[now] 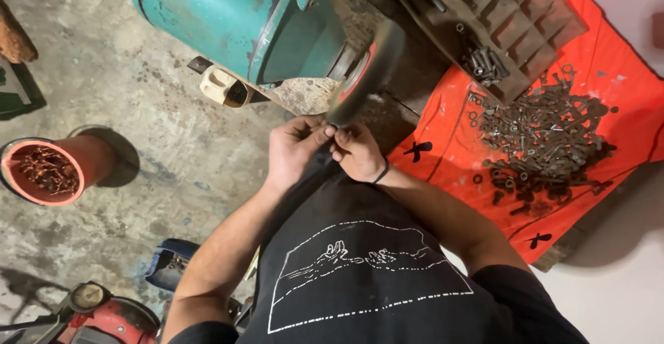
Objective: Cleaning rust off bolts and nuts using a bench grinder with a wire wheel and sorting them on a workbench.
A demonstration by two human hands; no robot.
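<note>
Both hands meet close to the body, fingers curled narrow: the left hand (294, 151) and right hand (356, 154) pinch a small part (337, 133), too small to identify, against the spinning wire wheel (370, 70) of the teal grinder (235, 19). Beyond lies an orange cloth (456, 150) heaped with bolts (543, 140).

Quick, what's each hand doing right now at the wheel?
Left hand: fingers pinched shut on a small part, too small to identify, at the spinning wheel.
Right hand: closed, pinching the same part.
</note>
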